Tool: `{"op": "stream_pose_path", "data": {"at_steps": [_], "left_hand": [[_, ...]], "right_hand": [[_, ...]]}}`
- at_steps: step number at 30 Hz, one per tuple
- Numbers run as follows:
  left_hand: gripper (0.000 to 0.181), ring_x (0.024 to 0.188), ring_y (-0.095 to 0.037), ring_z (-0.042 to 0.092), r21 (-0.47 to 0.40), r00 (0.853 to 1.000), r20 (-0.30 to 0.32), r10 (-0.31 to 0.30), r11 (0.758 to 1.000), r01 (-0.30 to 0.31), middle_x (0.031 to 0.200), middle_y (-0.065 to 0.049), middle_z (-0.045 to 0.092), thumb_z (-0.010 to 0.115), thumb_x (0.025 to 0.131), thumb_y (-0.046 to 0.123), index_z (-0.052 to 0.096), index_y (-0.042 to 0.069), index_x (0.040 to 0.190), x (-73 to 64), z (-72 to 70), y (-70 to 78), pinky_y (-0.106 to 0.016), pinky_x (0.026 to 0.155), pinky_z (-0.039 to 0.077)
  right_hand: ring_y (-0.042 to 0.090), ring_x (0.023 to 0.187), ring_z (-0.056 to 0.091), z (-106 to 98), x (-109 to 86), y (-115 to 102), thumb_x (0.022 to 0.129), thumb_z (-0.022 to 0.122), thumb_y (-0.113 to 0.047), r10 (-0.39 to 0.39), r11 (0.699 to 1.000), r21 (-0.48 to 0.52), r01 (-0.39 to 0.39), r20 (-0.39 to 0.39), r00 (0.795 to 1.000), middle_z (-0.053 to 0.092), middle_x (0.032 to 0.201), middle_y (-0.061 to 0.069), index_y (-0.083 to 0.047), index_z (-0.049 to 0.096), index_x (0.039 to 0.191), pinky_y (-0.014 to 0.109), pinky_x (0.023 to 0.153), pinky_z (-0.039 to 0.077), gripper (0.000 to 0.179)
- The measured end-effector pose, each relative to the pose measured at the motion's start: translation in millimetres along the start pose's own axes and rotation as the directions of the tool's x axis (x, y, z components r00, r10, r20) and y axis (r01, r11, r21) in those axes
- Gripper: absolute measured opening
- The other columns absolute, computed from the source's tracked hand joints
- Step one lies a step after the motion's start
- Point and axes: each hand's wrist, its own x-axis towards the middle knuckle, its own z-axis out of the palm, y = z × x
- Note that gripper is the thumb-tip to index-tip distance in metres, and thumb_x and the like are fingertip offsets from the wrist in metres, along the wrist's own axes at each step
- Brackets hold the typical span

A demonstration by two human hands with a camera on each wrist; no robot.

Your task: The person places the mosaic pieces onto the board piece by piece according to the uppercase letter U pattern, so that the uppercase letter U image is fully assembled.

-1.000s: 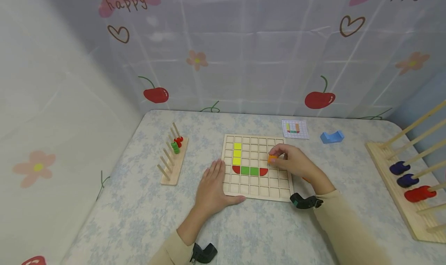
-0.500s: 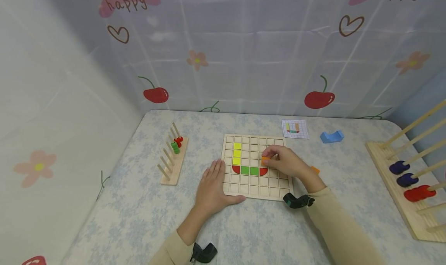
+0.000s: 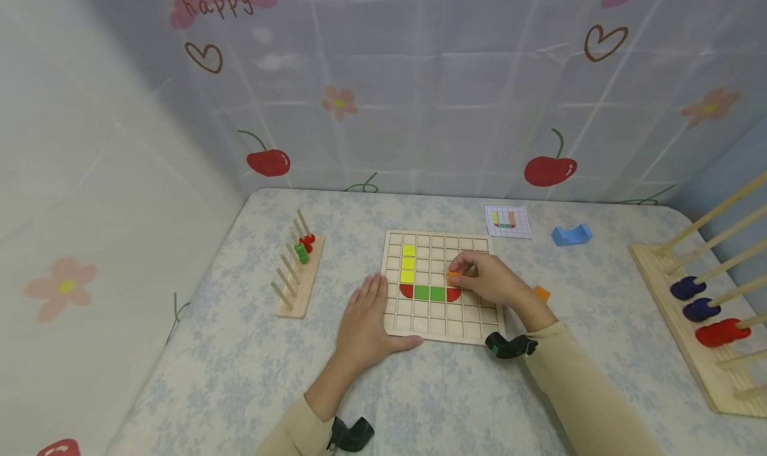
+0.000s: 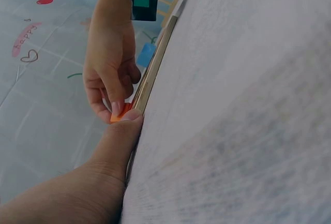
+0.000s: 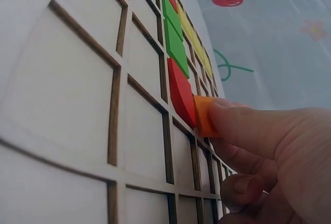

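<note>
My right hand [image 3: 488, 276] pinches an orange square tile [image 5: 205, 115] between thumb and fingers. The tile is at the wooden grid board [image 3: 428, 324], right beside a red rounded tile [image 5: 180, 92]. Two green tiles [image 3: 429, 293] and a second red tile [image 3: 407, 291] continue that row to the left. Above the left red tile runs a column of yellow tiles [image 3: 407, 263]. My left hand [image 3: 364, 326] lies with straight fingers along the board's left edge, its thumb at the front edge.
Another orange tile [image 3: 542, 293] lies right of the board, by my right wrist. Behind it are a pattern card [image 3: 507, 222] and a blue curved block [image 3: 571, 235]. Pegged wooden stands with beads stand at the left [image 3: 308, 276] and right [image 3: 677, 329].
My right hand has moved left with the orange tile, to the spot above the right red tile, and lowered slightly. The loose orange tile by the wrist has come into view. My left hand stays put.
</note>
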Motion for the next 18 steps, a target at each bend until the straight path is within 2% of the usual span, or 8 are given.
{"op": "stream_pose_path", "data": {"at_steps": [9,18], "left_hand": [[0.134,0.156,-0.022,0.01,-0.003,1.0,0.009,-0.005,1.0,0.005,0.167,-0.008,0.013,0.065,0.066,0.085,0.013,0.005,0.159,-0.3,-0.4,1.0,-0.044,0.126,0.014],[0.133,0.156,-0.022,0.01,-0.006,1.0,0.006,-0.003,1.0,0.003,0.167,-0.009,0.013,0.064,0.066,0.085,0.013,0.005,0.159,-0.2,-0.4,0.5,-0.044,0.126,0.015]], "right_hand": [[0.018,0.079,0.054,2.4,1.3,1.0,0.093,0.07,-0.017,-0.006,0.999,-0.032,0.006,-0.011,1.0,0.063,0.096,0.003,-0.014,0.068,0.102,0.031,0.073,0.046,0.009],[0.018,0.09,0.055,4.6,2.0,2.5,0.092,0.071,-0.016,-0.024,0.998,-0.053,0.023,-0.032,0.999,0.063,0.101,0.003,-0.014,0.071,0.102,0.033,0.082,0.046,0.01]]}}
